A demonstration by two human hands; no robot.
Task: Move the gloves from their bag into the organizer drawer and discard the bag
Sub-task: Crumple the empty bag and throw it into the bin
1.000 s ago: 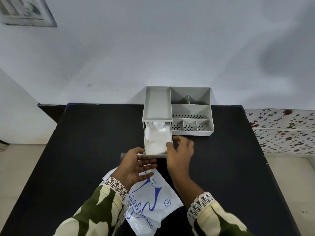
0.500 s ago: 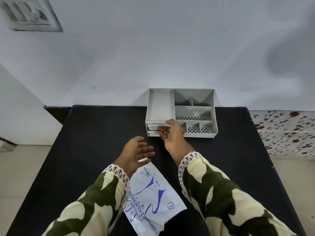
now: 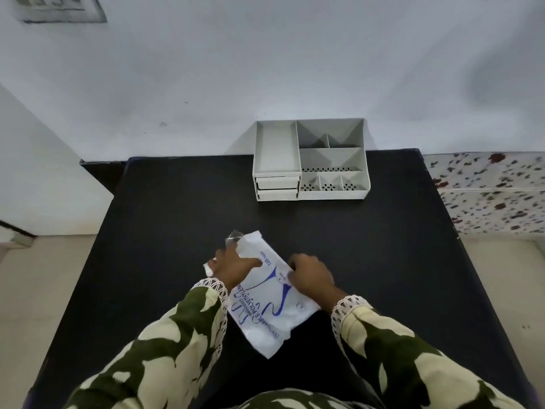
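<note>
The white glove bag (image 3: 269,305) with blue print lies flat on the black table (image 3: 383,261), near me. My left hand (image 3: 233,265) presses on its upper left part, fingers spread. My right hand (image 3: 311,277) rests on its right edge with fingers curled on the plastic. The grey organizer (image 3: 309,160) stands at the table's far edge against the wall. Both of its drawers (image 3: 277,188) on the left front are pushed in, so the gloves are hidden.
A white wall rises behind the table. A speckled surface (image 3: 489,193) adjoins the table on the right. Pale floor (image 3: 38,290) shows to the left. A small clear plastic scrap (image 3: 234,236) sits at the bag's top corner.
The drawer holding the white gloves was pushed shut by my right hand. Both hands then came back toward me and landed on the bag.
</note>
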